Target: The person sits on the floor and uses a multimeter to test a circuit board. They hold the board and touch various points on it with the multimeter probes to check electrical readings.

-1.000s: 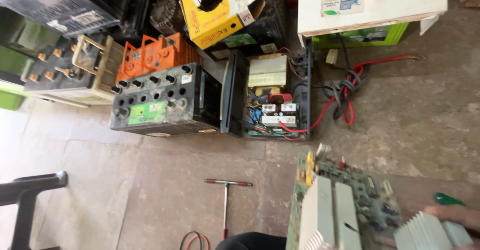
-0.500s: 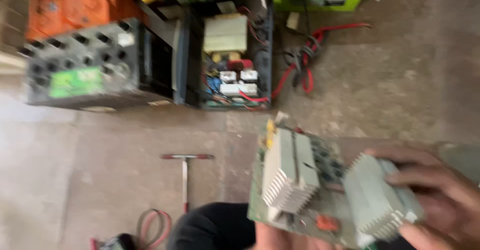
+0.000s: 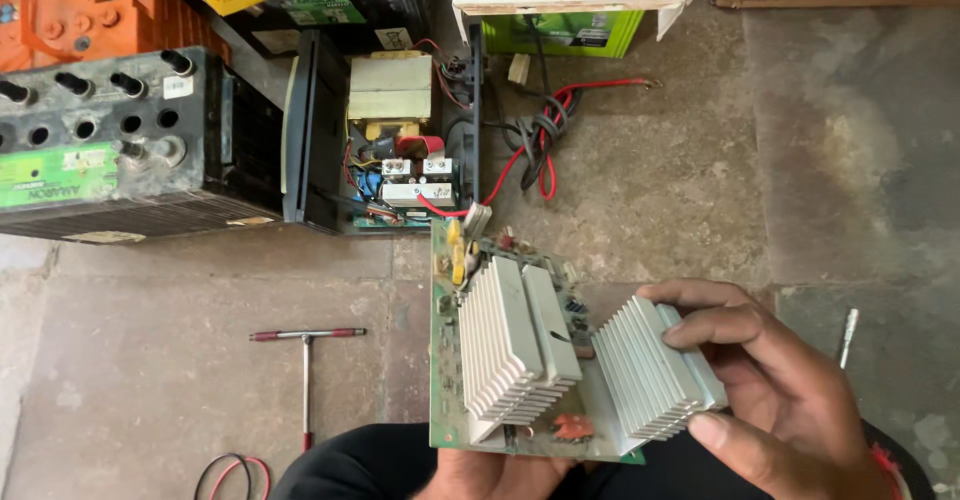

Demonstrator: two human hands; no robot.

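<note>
A person's right hand (image 3: 770, 380) grips a green circuit board (image 3: 445, 360) by the outer of its two finned aluminium heat sinks (image 3: 655, 375), fingers (image 3: 715, 325) curled over the top of the fins and the thumb pressed against the lower edge. The left hand (image 3: 480, 470) supports the board from beneath at its near edge; only a few knuckles show, so how those fingers are set cannot be told. The board is held above the person's lap, over a stone floor (image 3: 700, 190).

Half a second earlier the board appeared blurred and lower in the head view; now it is sharp and sits nearer the centre, and the view has shifted so that more of the floor to the right is seen.

Beyond the board lies an opened inverter chassis (image 3: 385, 140) with a transformer and red and black wires (image 3: 545, 135) trailing from it. A grey battery (image 3: 110, 150) stands to its left, with an orange battery (image 3: 90, 15) behind. A T-handle tool (image 3: 306, 360) lies on the floor to the left of the board, and a slim screwdriver (image 3: 848, 335) lies at the right, near the right hand.
</note>
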